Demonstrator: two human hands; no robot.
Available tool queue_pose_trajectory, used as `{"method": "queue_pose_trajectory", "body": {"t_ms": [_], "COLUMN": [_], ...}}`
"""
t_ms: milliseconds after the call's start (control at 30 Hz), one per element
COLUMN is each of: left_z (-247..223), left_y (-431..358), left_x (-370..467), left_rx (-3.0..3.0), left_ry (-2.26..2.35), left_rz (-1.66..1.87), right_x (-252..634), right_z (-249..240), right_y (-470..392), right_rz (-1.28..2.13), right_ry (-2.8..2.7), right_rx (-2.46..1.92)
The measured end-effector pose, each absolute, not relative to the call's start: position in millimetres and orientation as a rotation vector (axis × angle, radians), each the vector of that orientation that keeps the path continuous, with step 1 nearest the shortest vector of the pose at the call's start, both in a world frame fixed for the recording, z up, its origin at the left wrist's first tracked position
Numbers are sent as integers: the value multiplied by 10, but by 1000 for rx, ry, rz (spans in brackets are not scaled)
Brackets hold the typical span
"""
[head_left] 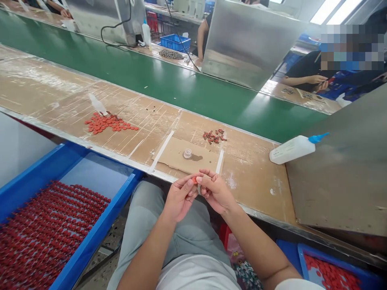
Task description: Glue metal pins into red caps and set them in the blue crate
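Note:
Just over the table's front edge, a small red disc (195, 180) is pinched between my two hands. My left hand (180, 198) grips it from one side with thumb and forefinger. From the other side, my right hand (217, 192) has its thumb and fingers closed on it. Beyond them, a small round clear pot (187, 153) stands on a taped-down piece of cardboard (169, 152), beside a dark wet patch. A little heap of dark-and-red small parts (213, 137) lies behind the cardboard. Further left are scattered flat red discs (105, 123).
A white bottle with a blue nozzle (292, 150) leans by a metal panel (338, 181) on the right. Behind the table runs a green conveyor belt (157, 80). Blue tray (121, 197) at left holds rows of red pieces; another tray (303, 266) sits lower right. Co-workers sit opposite.

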State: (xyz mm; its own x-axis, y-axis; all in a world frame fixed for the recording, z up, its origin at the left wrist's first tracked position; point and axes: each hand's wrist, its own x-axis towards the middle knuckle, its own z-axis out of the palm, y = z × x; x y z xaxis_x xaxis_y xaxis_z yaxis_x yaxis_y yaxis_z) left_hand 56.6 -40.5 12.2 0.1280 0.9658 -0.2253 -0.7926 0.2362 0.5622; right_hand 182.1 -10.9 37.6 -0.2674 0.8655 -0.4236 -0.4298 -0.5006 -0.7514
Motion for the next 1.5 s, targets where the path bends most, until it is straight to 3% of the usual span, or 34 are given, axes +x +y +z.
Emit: {"method": "queue_pose_trajectory", "body": {"t_ms": [300, 500, 633, 900, 1200, 1500], "left_z": [99, 95, 173, 359, -4, -121], "left_y": [-414, -371, -212, 254, 216, 154], "left_x": [656, 377, 210, 18, -29, 48], "left_rx": [226, 82, 72, 192, 63, 86], "left_ry": [622, 599, 577, 541, 562, 590], "left_rz": [1504, 1618, 1680, 1750, 1743, 1669], "right_x": [1756, 2428, 2889, 3044, 3085, 3034], "right_z": [349, 255, 23, -292, -217, -89], "right_y": [-64, 811, 1559, 2035, 2000, 1696], "right_rz": [1643, 649, 279, 301, 552, 931], "right_ry": [-1091, -1552, -1829, -2015, -1991, -1615], "right_rx": [-1091, -1387, -1766, -1746, -1815, -1638]}}
